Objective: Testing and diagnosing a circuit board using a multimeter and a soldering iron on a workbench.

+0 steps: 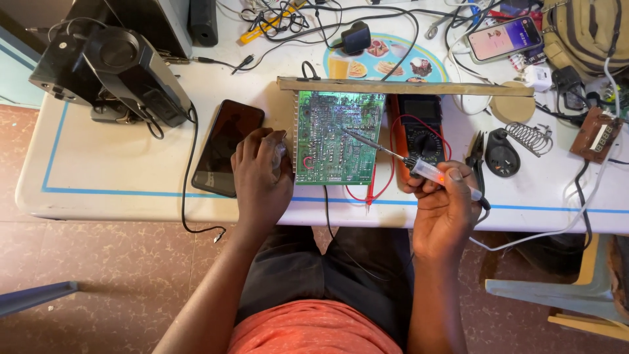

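The green circuit board lies near the table's near edge, hemmed by a dark phone on its left, a multimeter on its right and a wooden strip along its far side; bare tabletop opens only far left. The left hand rests curled against the board's left edge, fingers closed on something small that I cannot make out. The right hand, just right of the board's near corner, grips a soldering iron whose tip reaches onto the board's right half.
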